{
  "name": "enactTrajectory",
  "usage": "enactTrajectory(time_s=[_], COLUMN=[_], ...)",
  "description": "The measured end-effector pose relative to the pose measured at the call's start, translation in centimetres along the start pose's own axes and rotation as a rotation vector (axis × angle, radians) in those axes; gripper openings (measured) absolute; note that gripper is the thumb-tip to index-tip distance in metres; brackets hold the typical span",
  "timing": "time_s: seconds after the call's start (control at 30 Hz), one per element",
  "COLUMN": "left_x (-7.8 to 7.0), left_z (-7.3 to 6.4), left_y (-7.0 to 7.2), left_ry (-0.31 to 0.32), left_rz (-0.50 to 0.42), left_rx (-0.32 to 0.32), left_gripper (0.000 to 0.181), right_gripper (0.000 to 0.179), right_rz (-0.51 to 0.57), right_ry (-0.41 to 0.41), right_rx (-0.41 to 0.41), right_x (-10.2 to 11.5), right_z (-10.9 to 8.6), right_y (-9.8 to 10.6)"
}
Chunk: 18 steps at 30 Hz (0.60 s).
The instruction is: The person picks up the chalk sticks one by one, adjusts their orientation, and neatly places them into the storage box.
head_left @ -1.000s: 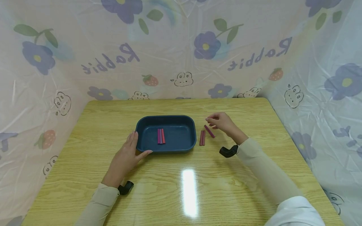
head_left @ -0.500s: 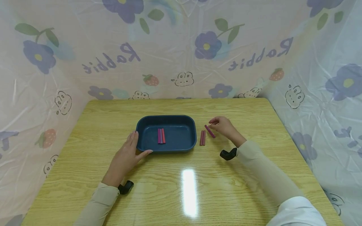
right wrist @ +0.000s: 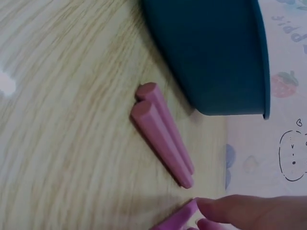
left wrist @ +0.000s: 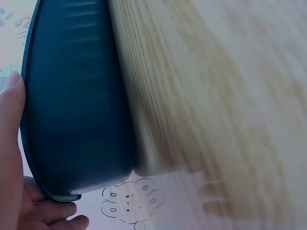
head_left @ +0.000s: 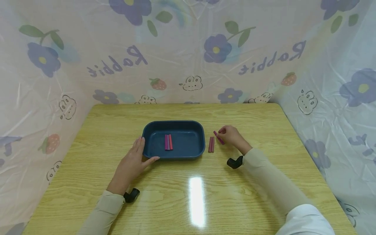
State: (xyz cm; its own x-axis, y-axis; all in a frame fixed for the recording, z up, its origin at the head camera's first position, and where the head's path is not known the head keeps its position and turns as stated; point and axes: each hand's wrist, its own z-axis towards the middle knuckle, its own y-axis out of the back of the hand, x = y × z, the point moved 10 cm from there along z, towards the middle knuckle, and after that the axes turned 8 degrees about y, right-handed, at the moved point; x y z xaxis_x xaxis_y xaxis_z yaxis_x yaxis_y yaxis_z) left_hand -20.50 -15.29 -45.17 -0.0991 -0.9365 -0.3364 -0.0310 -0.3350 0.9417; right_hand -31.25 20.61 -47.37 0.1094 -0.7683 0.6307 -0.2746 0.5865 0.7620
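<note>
In the head view, my left hand [head_left: 129, 164] rests at the left end of a dark blue tray [head_left: 188, 156], fingers along its side and thumb at the front rim. The left wrist view shows the thumb [left wrist: 12, 96] against the rim. My right hand [head_left: 232, 135], right of the tray, pinches a magenta crayon [head_left: 221, 141] that lies slantwise on the table. Much of that crayon is cut off in the right wrist view. Two dull pink crayons [right wrist: 163, 139] lie side by side between it and the tray.
Inside the tray lie three crayons [head_left: 168, 142] in purple, violet and red, side by side. The wood-grain table [head_left: 164, 195] has a bright light reflection near the front. A patterned cloth [head_left: 176, 49] stands behind and beside it. Each wrist bears a black device [head_left: 235, 162].
My right hand has come down and slightly toward me, from above the magenta crayon onto it, and its fingers have closed at the crayon. My left hand stays at the tray.
</note>
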Motion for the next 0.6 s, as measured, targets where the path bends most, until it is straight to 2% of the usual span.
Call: enactTrajectory(time_s=[0.33, 0.6], left_x=[0.01, -0.13], left_z=[-0.07, -0.11], left_y=[0.09, 0.24], left_ry=[-0.006, -0.015], left_rz=[0.002, -0.003], left_rx=[-0.021, -0.035], left_gripper=[0.101, 0.102], right_gripper=[0.022, 0.024], right_rz=[-0.018, -0.021], right_ry=[-0.035, -0.024], right_rx=[0.006, 0.003], right_x=[-0.5, -0.49], right_z=[0.29, 0.4], right_y=[-0.7, -0.93])
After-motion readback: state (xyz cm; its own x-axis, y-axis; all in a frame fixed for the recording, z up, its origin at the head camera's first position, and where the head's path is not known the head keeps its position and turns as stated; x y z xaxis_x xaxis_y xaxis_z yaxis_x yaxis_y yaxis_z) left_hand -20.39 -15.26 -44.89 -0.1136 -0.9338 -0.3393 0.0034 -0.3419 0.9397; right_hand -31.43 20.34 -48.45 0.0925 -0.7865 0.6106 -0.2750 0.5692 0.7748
